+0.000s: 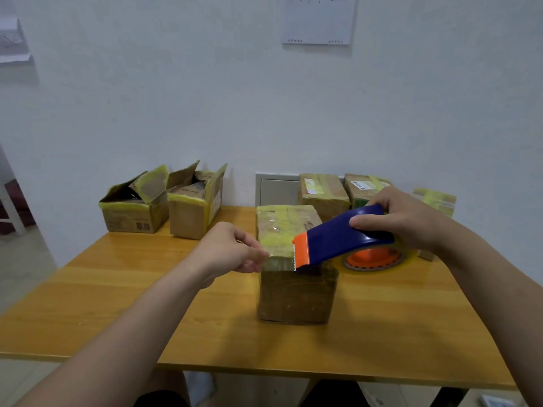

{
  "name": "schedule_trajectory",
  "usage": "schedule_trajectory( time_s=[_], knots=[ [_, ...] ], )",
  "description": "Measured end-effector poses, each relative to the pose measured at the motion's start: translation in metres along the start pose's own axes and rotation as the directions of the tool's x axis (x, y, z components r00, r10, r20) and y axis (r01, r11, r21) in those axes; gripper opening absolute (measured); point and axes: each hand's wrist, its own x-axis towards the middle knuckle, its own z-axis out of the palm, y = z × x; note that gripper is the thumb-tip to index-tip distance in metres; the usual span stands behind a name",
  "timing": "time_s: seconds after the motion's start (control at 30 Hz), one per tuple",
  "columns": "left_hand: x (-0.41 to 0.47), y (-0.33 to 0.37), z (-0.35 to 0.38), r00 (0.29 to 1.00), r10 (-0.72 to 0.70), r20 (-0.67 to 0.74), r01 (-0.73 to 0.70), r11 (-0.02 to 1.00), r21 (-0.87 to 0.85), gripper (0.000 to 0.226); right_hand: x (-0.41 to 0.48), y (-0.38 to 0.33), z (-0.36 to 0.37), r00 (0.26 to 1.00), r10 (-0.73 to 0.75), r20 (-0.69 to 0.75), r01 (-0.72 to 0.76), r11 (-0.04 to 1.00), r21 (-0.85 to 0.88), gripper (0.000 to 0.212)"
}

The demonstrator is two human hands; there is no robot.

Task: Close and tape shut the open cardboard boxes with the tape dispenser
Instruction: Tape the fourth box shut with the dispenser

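Taping step on middle box [293, 230], closed, mid-table; right hand [402, 218] grips dispenser [338, 236] at near top edge; left hand [232, 249] pinches tape end there; next probably cut against the teeth; two boxes [164, 201] open at back left.

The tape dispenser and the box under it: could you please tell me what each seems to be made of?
Tape dispenser: likely hard plastic, glossy blue body with an orange toothed tip, judging by its sheen. Box: brown cardboard, matte, wrapped in shiny yellowish tape.
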Motion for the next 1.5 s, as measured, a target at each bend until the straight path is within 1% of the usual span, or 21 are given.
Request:
schedule_trajectory(
  time_s=[0.07,0.13,0.17,0.23,0.3,0.37,0.43,0.47,0.5,0.57,0.63,0.7,0.8,0.93,1.03,1.13,1.23,1.33,1.4,1.43,1.5],
  knots=[
    [0.001,-0.002,-0.005,0.998,-0.026,0.057,0.028,0.999,-0.038,0.018,0.001,0.001,0.001,1.0,0.012,0.007,-0.012,1.0,0.006,0.073],
    [0.004,-0.008,-0.012,0.996,-0.057,0.071,0.059,0.998,-0.035,0.03,0.001,0.002,0.001,1.0,0.019,0.004,-0.019,1.0,0.003,0.072],
    [0.007,-0.013,-0.018,0.996,-0.074,0.051,0.075,0.997,-0.023,0.034,0.002,0.003,0.001,1.0,0.021,0.002,-0.021,1.0,0.005,0.074],
    [0.013,-0.022,-0.028,0.997,-0.071,-0.027,0.072,0.997,0.015,0.036,0.001,0.005,0.0,1.0,0.024,0.0,-0.024,1.0,0.02,0.079],
    [0.018,-0.027,-0.033,0.994,0.014,-0.104,-0.006,0.997,0.07,0.03,0.001,0.006,0.0,1.0,0.025,0.001,-0.025,0.999,0.035,0.08],
    [0.019,-0.022,-0.028,0.975,0.19,-0.118,-0.173,0.975,0.139,0.021,0.002,0.006,0.001,1.0,0.025,0.006,-0.026,0.999,0.041,0.082],
    [0.02,-0.012,-0.015,0.933,0.36,-0.019,-0.348,0.914,0.208,0.023,0.003,0.005,0.002,1.0,0.022,0.016,-0.023,0.999,0.041,0.081],
    [0.024,-0.009,-0.008,0.915,0.4,0.053,-0.401,0.885,0.238,0.03,0.003,0.005,0.002,1.0,0.022,0.021,-0.023,0.999,0.045,0.079],
    [0.028,-0.008,0.0,0.906,0.404,0.129,-0.424,0.867,0.261,0.039,0.003,0.006,0.002,1.0,0.023,0.021,-0.024,0.998,0.051,0.077],
    [0.038,-0.012,0.011,0.903,0.347,0.254,-0.411,0.87,0.272,0.056,0.0,0.007,0.001,1.0,0.022,0.02,-0.023,0.998,0.063,0.075],
    [0.044,-0.02,0.015,0.898,0.322,0.299,-0.393,0.893,0.218,0.061,-0.002,0.009,0.001,1.0,0.019,0.024,-0.021,0.997,0.069,0.077],
    [0.047,-0.026,0.015,0.902,0.327,0.283,-0.38,0.911,0.158,0.061,-0.002,0.01,0.001,1.0,0.014,0.025,-0.016,0.997,0.069,0.078],
    [0.047,-0.03,0.013,0.911,0.318,0.262,-0.359,0.925,0.127,0.058,-0.001,0.007,0.002,1.0,-0.002,0.02,0.0,0.998,0.07,0.075],
    [0.048,-0.033,0.011,0.902,0.341,0.264,-0.382,0.916,0.123,0.053,-0.004,0.009,-0.004,0.999,-0.003,0.038,0.001,0.998,0.064,0.07],
    [0.051,-0.036,0.009,0.9,0.356,0.252,-0.396,0.909,0.131,0.05,-0.013,0.018,-0.013,1.0,0.01,0.0,-0.01,0.998,0.066,0.065],
    [0.053,-0.035,0.009,0.896,0.365,0.255,-0.408,0.901,0.145,0.049,-0.024,0.025,-0.016,1.0,0.022,0.022,-0.024,0.995,0.092,0.059],
    [0.053,-0.026,0.008,0.902,0.347,0.256,-0.404,0.887,0.223,0.048,-0.024,0.025,-0.014,1.0,0.015,0.021,-0.016,0.998,0.061,0.06],
    [0.055,-0.01,0.01,0.916,0.321,0.24,-0.391,0.848,0.358,0.048,-0.02,0.022,-0.013,1.0,0.003,-0.009,-0.002,0.999,0.048,0.052],
    [0.057,0.0,0.018,0.92,0.323,0.222,-0.391,0.803,0.451,0.056,-0.02,0.021,-0.013,1.0,0.005,-0.013,-0.004,0.999,0.035,0.055],
    [0.058,0.003,0.023,0.919,0.325,0.221,-0.393,0.79,0.471,0.06,-0.02,0.023,-0.014,1.0,0.007,-0.01,-0.006,1.0,0.03,0.058],
    [0.059,0.003,0.03,0.917,0.322,0.234,-0.394,0.818,0.419,0.061,-0.021,0.026,-0.014,1.0,0.009,-0.001,-0.009,1.0,0.021,0.063]
  ],
)
